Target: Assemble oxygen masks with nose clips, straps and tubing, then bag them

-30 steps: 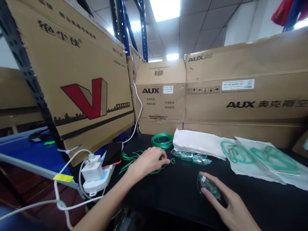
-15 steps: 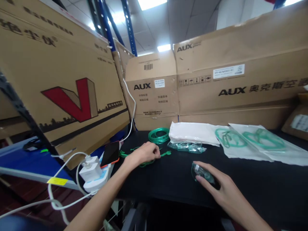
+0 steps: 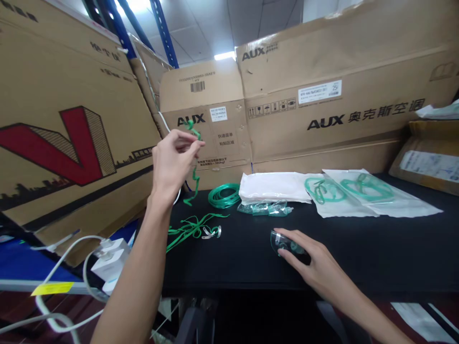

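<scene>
Black table (image 3: 236,267), left fingers pinching green strap (image 3: 195,179), right fingers gripping clear mask (image 3: 283,242), tubing coil (image 3: 224,196) between them.

The table (image 3: 244,267) has a black surface. On its left part lie some loose green straps (image 3: 193,228), and small silvery strips (image 3: 207,234) are at their right end. Farther back there is a coil of green tubing (image 3: 216,201). To the right of it, clear plastic parts (image 3: 266,209) lie in front of white packs (image 3: 275,187). Next come flat packs (image 3: 380,206) with green tubing visible, and at the far right, a brown parcel (image 3: 428,162)
</scene>
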`<state>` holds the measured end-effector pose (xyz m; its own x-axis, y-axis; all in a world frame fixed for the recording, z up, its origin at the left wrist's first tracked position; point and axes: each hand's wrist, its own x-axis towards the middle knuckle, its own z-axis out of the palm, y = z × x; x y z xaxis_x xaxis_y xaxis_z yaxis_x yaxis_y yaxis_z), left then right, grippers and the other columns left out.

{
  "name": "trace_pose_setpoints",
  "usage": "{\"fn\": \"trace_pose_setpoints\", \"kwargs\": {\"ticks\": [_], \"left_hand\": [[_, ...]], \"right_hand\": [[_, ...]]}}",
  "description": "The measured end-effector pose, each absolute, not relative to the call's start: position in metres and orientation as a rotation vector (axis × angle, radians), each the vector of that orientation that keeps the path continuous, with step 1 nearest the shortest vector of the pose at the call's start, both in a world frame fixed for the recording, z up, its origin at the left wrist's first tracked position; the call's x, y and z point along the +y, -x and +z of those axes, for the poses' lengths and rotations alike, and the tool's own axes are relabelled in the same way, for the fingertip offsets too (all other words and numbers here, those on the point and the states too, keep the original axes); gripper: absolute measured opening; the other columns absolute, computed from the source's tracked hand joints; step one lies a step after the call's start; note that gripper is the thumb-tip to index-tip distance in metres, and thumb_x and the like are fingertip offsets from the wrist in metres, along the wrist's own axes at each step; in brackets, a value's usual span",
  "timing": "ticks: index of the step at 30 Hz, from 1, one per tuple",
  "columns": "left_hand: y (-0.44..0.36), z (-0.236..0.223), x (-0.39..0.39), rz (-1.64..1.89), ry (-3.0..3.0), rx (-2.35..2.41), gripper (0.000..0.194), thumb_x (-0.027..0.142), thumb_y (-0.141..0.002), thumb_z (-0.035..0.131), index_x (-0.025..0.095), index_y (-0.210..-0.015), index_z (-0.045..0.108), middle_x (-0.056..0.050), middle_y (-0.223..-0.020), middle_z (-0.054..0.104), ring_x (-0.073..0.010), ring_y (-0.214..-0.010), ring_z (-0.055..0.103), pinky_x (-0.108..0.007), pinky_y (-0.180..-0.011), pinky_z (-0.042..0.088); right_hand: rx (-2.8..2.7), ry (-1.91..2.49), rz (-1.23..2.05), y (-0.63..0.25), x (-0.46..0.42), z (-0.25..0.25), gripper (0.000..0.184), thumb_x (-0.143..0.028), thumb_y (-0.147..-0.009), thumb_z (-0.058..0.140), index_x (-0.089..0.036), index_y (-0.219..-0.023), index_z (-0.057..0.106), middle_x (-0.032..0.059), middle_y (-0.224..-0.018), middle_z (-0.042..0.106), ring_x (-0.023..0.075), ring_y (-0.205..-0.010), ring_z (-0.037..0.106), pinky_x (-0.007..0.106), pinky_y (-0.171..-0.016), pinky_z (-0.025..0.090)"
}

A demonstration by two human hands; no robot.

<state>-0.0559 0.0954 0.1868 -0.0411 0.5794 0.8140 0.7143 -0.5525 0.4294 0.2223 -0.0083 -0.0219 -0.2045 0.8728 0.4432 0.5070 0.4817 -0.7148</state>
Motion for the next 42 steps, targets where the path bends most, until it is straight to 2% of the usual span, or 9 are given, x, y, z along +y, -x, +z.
{"fn": "trace_pose_setpoints", "kwargs": {"ticks": [4, 7, 16, 21, 24, 27, 30, 38, 42], "left_hand": [[0.013, 0.199, 0.082, -1.741, 2.378, -1.054, 0.012, 0.018, -0.094, 0.066, 0.017, -0.104, 0.073, -0.005, -0.098, 0.081, -0.0170, -0.086, 0.076, -0.027, -0.080, 0.060], [-0.013, 0.183, 0.064, -1.639, 2.485, -0.956, 0.009, 0.026, -0.096, 0.069, 0.020, -0.100, 0.075, -0.002, -0.098, 0.080, -0.0171, -0.090, 0.075, -0.027, -0.085, 0.058], [-0.004, 0.030, 0.006, -1.006, 2.949, -1.185, 0.014, 0.014, -0.099, 0.064, 0.025, -0.098, 0.073, 0.002, -0.094, 0.075, -0.0188, -0.086, 0.069, -0.033, -0.087, 0.053], [0.008, 0.006, 0.002, -0.937, 2.986, -1.393, 0.014, 0.019, -0.102, 0.060, 0.025, -0.101, 0.072, -0.001, -0.099, 0.072, -0.0203, -0.092, 0.067, -0.032, -0.083, 0.052], [0.010, 0.005, 0.001, -0.957, 2.986, -1.424, 0.013, 0.020, -0.102, 0.060, 0.026, -0.100, 0.072, 0.000, -0.099, 0.071, -0.0202, -0.092, 0.066, -0.033, -0.084, 0.052], [0.011, 0.003, 0.001, -0.955, 2.987, -1.449, 0.014, 0.021, -0.102, 0.060, 0.027, -0.101, 0.072, 0.000, -0.101, 0.071, -0.0207, -0.094, 0.066, -0.035, -0.089, 0.052], [0.012, 0.001, 0.000, -0.971, 2.993, -1.447, 0.014, 0.021, -0.102, 0.059, 0.027, -0.101, 0.072, -0.001, -0.102, 0.071, -0.0212, -0.094, 0.066, -0.036, -0.090, 0.053], [0.011, 0.004, -0.002, -0.979, 2.992, -1.480, 0.013, 0.018, -0.101, 0.060, 0.025, -0.096, 0.070, 0.001, -0.099, 0.068, -0.0197, -0.093, 0.065, -0.035, -0.092, 0.050], [0.017, 0.003, 0.000, -0.977, 2.935, -1.583, 0.012, 0.020, -0.101, 0.059, 0.026, -0.096, 0.068, 0.000, -0.100, 0.068, -0.0201, -0.094, 0.065, -0.035, -0.091, 0.049]], "right_hand": [[-1.842, 1.158, 0.484, -0.220, -0.009, -0.022, 0.032, -0.034, -0.100, 0.059, -0.033, -0.131, 0.065, 0.0018, -0.120, 0.075, 0.0213, -0.108, 0.073, 0.031, -0.093, 0.056], [-1.797, 1.181, 0.436, -0.220, -0.008, -0.022, 0.031, -0.033, -0.099, 0.059, -0.031, -0.129, 0.066, 0.0030, -0.117, 0.076, 0.0224, -0.106, 0.074, 0.032, -0.092, 0.057], [-1.630, 1.351, 0.225, -0.227, -0.002, -0.025, 0.034, -0.027, -0.098, 0.055, -0.026, -0.131, 0.064, 0.0085, -0.119, 0.074, 0.0283, -0.112, 0.071, 0.044, -0.097, 0.056], [-1.651, 1.413, 0.079, -0.226, -0.008, -0.024, 0.043, -0.024, -0.097, 0.058, -0.028, -0.139, 0.059, 0.0126, -0.132, 0.066, 0.0355, -0.126, 0.059, 0.058, -0.100, 0.048], [-1.704, 1.252, -0.112, -0.223, -0.018, -0.016, 0.035, -0.018, -0.097, 0.058, -0.024, -0.131, 0.063, 0.0146, -0.132, 0.063, 0.0334, -0.129, 0.055, 0.052, -0.099, 0.047], [-1.909, 1.003, -0.203, -0.220, -0.028, -0.010, 0.019, -0.012, -0.098, 0.057, -0.021, -0.112, 0.067, 0.0098, -0.105, 0.069, 0.0233, -0.097, 0.063, 0.041, -0.085, 0.049], [-2.111, 0.971, -0.122, -0.214, -0.033, -0.013, 0.015, -0.017, -0.102, 0.054, -0.020, -0.100, 0.069, 0.0046, -0.087, 0.068, 0.0183, -0.076, 0.057, 0.035, -0.072, 0.046], [-2.229, 1.096, 0.064, -0.210, -0.028, -0.028, 0.002, -0.020, -0.097, 0.068, -0.022, -0.096, 0.067, 0.0012, -0.087, 0.065, 0.0192, -0.078, 0.058, 0.033, -0.072, 0.043], [-2.278, 1.123, 0.231, -0.220, -0.033, -0.022, 0.011, -0.021, -0.096, 0.071, -0.023, -0.091, 0.061, -0.0022, -0.084, 0.061, 0.0168, -0.075, 0.057, 0.033, -0.074, 0.045]]}}
